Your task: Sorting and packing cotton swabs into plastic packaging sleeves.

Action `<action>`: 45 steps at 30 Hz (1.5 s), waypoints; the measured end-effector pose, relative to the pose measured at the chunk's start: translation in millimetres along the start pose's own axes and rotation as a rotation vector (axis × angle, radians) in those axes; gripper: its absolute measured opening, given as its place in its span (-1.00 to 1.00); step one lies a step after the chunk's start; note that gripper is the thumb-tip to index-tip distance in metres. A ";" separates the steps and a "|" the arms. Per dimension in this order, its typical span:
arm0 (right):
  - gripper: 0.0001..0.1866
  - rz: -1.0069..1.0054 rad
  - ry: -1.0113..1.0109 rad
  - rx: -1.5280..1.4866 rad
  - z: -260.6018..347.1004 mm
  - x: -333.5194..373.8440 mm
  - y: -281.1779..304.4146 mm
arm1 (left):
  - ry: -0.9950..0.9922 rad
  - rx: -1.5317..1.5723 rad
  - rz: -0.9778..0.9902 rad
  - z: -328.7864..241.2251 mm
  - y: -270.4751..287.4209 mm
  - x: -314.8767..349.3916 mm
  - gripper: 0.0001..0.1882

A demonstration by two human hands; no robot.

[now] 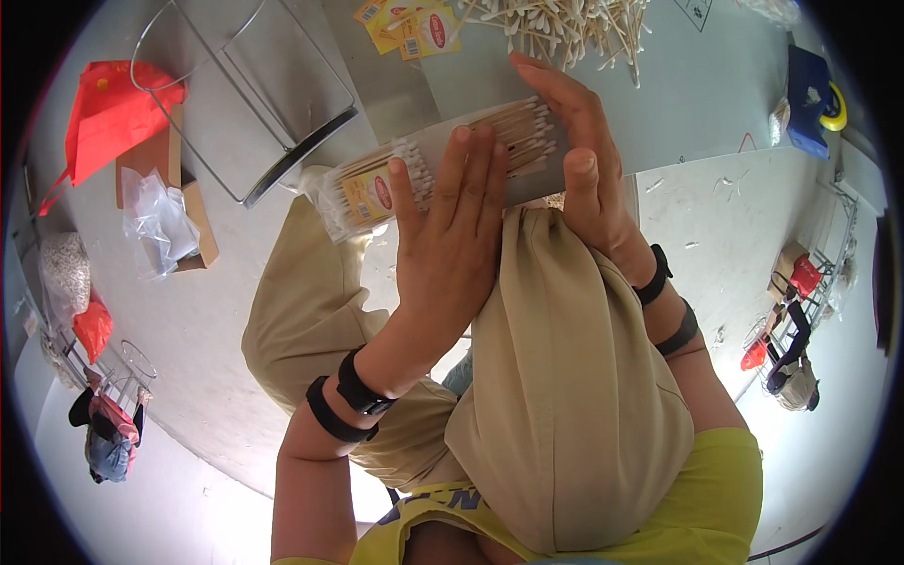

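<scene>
A clear plastic bag [325,193] of cotton swabs lies near the table's front edge, a yellow card [370,195] showing inside its left part. Two bunches of swabs are visible, one by the card and another bunch [518,139] farther right. My left hand [447,250] lies over the bag with its fingers stretched out flat, hiding the middle. At the right end of the swabs, my right hand [595,174] is held on edge, thumb apart from the fingers. Nothing shows in its grasp.
Loose cotton swabs [565,28] are heaped on the grey table [706,113], beside several yellow cards [424,33]. A wire frame [226,104] stands left, near a red bag [113,113] and an open cardboard box [193,221]. A blue object [805,99] sits far right. Stray swabs dot the floor.
</scene>
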State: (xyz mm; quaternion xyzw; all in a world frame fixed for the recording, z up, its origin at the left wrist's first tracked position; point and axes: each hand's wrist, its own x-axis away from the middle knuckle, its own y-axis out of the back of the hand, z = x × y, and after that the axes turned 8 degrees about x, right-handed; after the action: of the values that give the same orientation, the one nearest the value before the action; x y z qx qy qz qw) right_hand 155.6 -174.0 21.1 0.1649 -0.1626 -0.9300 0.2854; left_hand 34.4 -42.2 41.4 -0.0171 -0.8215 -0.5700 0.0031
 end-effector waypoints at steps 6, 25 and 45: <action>-0.29 0.008 -0.008 0.018 1.4 1.0 0.6 | 0.019 -0.012 -0.008 -1.6 -3.3 -3.7 -0.37; -0.26 0.031 0.000 0.053 7.8 1.8 -3.1 | -0.023 0.003 0.000 3.0 -9.5 -10.3 -0.35; -0.19 -0.042 -0.058 -0.021 6.7 3.8 -5.5 | -0.046 0.065 -0.020 8.9 4.5 -14.2 -0.25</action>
State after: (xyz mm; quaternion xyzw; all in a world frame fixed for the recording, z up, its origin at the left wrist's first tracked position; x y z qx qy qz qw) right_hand 147.2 -170.6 24.2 0.1383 -0.1576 -0.9418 0.2627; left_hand 48.8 -32.7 42.2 -0.0219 -0.8395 -0.5425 -0.0208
